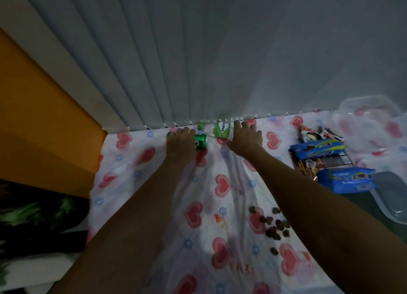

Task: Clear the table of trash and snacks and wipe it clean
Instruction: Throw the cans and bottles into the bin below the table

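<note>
Single head view: looks forward and down along both outstretched arms, close above table (198, 205); vertical blinds (176, 62) just beyond left hand (179, 144).

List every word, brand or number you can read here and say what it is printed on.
"NAM...": white label on the clear plastic bottle beside the right hand; the remaining letters are cut off.
Green can under the left hand: white marking, unreadable.
Blue snack packs: print too blurred.
Tablecloth: no text.
</note>
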Tool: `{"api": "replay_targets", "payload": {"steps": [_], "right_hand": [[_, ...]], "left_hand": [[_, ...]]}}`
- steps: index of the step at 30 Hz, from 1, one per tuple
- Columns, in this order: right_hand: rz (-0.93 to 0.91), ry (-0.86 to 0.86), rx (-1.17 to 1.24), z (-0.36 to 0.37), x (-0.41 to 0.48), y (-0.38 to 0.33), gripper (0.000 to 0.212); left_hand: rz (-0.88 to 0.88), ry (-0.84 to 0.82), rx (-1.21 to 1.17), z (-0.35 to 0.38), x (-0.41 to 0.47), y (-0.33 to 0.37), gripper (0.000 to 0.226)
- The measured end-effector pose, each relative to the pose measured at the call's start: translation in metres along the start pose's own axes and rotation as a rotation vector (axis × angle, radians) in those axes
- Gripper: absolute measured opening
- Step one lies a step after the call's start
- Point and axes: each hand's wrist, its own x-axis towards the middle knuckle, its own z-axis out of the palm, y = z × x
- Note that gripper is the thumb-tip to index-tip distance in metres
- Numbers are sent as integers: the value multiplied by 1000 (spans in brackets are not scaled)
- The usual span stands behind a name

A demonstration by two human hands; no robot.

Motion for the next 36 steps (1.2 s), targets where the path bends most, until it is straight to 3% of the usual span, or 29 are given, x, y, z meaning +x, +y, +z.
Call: {"api": "replay_targets", "payload": {"steps": [8, 18, 24, 28, 32, 36], "right_hand": [[-70, -17, -47, 18, 34, -5, 73], [-80, -60, -70, 20, 24, 7, 61], [-58, -58, -9, 18, -30, 32, 56], [-75, -26, -10, 10, -84, 56, 57], [-125, 5, 13, 6, -160, 86, 55], [-176, -3, 5, 13, -246, 124, 58]], "left_hand": [[23, -116, 9, 24, 26, -7, 56], [-38, -89, -37, 26, 5, -2, 60], [-20, 123, 4, 3, -42, 19, 54], [-95, -18, -22, -16, -85, 52, 63], [-148, -19, -71, -28, -161, 95, 83], [-217, -39, -80, -26, -248, 140, 84]]}}
